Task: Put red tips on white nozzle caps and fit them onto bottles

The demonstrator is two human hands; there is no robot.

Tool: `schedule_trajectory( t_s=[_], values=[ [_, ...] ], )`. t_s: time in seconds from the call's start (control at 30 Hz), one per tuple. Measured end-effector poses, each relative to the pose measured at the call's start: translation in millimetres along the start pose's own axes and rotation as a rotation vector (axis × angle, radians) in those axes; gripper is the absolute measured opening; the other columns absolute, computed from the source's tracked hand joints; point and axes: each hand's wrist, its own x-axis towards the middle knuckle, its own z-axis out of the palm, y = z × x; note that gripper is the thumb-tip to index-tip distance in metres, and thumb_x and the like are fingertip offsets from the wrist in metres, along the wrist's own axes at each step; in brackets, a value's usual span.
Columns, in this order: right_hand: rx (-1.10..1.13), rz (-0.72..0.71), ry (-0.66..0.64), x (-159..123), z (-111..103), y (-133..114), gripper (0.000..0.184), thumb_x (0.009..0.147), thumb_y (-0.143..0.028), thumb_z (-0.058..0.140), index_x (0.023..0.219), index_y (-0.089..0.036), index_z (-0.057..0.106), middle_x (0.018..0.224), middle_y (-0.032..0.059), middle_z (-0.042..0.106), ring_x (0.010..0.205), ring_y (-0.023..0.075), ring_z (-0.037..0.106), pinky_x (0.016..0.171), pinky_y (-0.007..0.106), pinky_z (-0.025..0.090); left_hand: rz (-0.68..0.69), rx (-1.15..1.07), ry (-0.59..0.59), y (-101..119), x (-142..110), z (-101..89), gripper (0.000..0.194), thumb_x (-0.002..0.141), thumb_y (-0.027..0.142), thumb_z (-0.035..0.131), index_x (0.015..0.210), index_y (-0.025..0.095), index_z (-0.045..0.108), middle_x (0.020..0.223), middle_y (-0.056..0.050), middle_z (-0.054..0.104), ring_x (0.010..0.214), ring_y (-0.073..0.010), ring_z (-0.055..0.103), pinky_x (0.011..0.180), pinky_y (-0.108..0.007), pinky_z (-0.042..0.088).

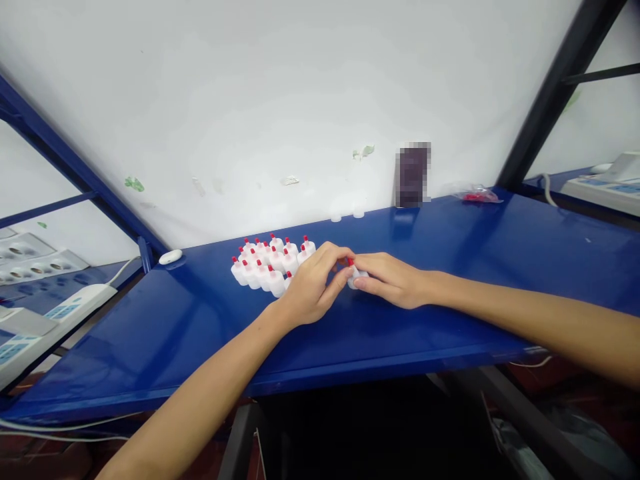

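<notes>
Between both hands a small white squeeze bottle (355, 276) with a red cap (351, 263) is held tilted, low over the table. Its white body sits in the closed fingers of my right hand (393, 280), which hide part of it. The thumb and fingers of my left hand (319, 283) are pinched at the red cap. Just left of that hand, several white bottles with red tips (274, 281) stand upright in a tight cluster, a few of them partly covered by the hand.
The blue table (200, 333) meets a white wall. Against the wall are a blurred dark panel (413, 177), two small white pieces (359, 215) and a clear bag with red bits (481, 196). A white oval object (171, 257) lies left. Power strips (50, 327) stand beyond the left frame.
</notes>
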Motion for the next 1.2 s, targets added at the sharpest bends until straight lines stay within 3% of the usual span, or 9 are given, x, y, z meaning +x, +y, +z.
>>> schedule_trajectory(
  t_s=[0.1,0.2,0.3,0.4,0.57,0.67,0.87,1.2],
  values=[
    [0.176,0.059,0.073,2.0,1.5,-3.8,0.037,0.103,-0.048,0.038,0.079,-0.020,0.044,0.074,-0.0019,0.047,0.065,0.0128,0.041,0.064,0.028,0.036,0.032,-0.015,-0.010,0.7,0.1,-1.3,0.033,0.098,0.029,0.051,0.130,0.021,0.047,0.108,-0.009,0.057,0.097,-0.0205,0.055,0.080,-0.035,0.050],
    [0.402,0.181,0.060,6.3,-0.5,-10.6,0.039,0.103,-0.049,0.038,0.083,-0.019,0.050,0.082,0.0009,0.053,0.076,0.0148,0.048,0.076,0.031,0.042,0.007,0.067,-0.022,0.0,0.0,-0.2,0.046,0.091,0.030,0.057,0.134,0.022,0.043,0.115,-0.011,0.054,0.102,-0.0234,0.055,0.082,-0.039,0.051],
    [0.585,0.239,-0.030,10.3,-4.2,-15.1,0.040,0.102,-0.051,0.039,0.083,-0.018,0.054,0.089,0.0026,0.055,0.087,0.0167,0.050,0.090,0.035,0.042,-0.011,0.197,-0.010,-2.2,0.4,2.9,0.035,0.089,0.022,0.052,0.123,0.020,0.046,0.112,-0.011,0.055,0.097,-0.0223,0.056,0.082,-0.038,0.051],
    [0.683,0.237,-0.122,11.6,-5.8,-15.5,0.039,0.102,-0.050,0.038,0.089,-0.017,0.057,0.094,0.0037,0.056,0.090,0.0168,0.049,0.094,0.037,0.041,0.005,0.324,-0.030,-4.0,1.6,5.0,0.027,0.084,0.022,0.048,0.111,0.017,0.048,0.102,-0.009,0.057,0.089,-0.0225,0.056,0.076,-0.037,0.050],
    [0.684,0.221,-0.071,11.1,-1.9,-16.6,0.036,0.101,-0.048,0.041,0.088,-0.018,0.055,0.092,0.0028,0.052,0.089,0.0164,0.046,0.091,0.036,0.040,0.019,0.494,-0.136,-2.9,5.8,4.7,0.012,0.083,0.028,0.042,0.090,0.019,0.047,0.086,-0.008,0.056,0.078,-0.0236,0.052,0.068,-0.037,0.047],
    [0.682,0.200,-0.018,10.4,1.8,-19.2,0.035,0.100,-0.049,0.044,0.087,-0.018,0.054,0.087,0.0009,0.049,0.080,0.0145,0.043,0.080,0.032,0.041,0.041,0.535,-0.139,-0.8,7.8,3.1,0.011,0.082,0.030,0.041,0.084,0.020,0.045,0.081,-0.008,0.055,0.073,-0.0231,0.050,0.065,-0.037,0.044],
    [0.723,0.278,-0.124,7.7,7.6,-20.7,0.046,0.101,-0.053,0.040,0.070,-0.020,0.041,0.064,-0.0058,0.032,0.058,0.0102,0.026,0.054,0.026,0.028,0.074,0.505,-0.113,2.7,7.6,2.8,0.012,0.079,0.033,0.042,0.077,0.022,0.044,0.076,-0.005,0.052,0.066,-0.0209,0.047,0.059,-0.035,0.041],
    [0.769,0.253,-0.164,8.1,11.2,-20.4,0.049,0.102,-0.054,0.033,0.066,-0.021,0.037,0.063,-0.0061,0.029,0.055,0.0093,0.024,0.051,0.026,0.025,0.069,0.416,-0.087,0.9,8.3,8.5,0.011,0.078,0.032,0.041,0.073,0.023,0.038,0.069,-0.002,0.048,0.060,-0.0186,0.046,0.054,-0.033,0.038]
  ],
)
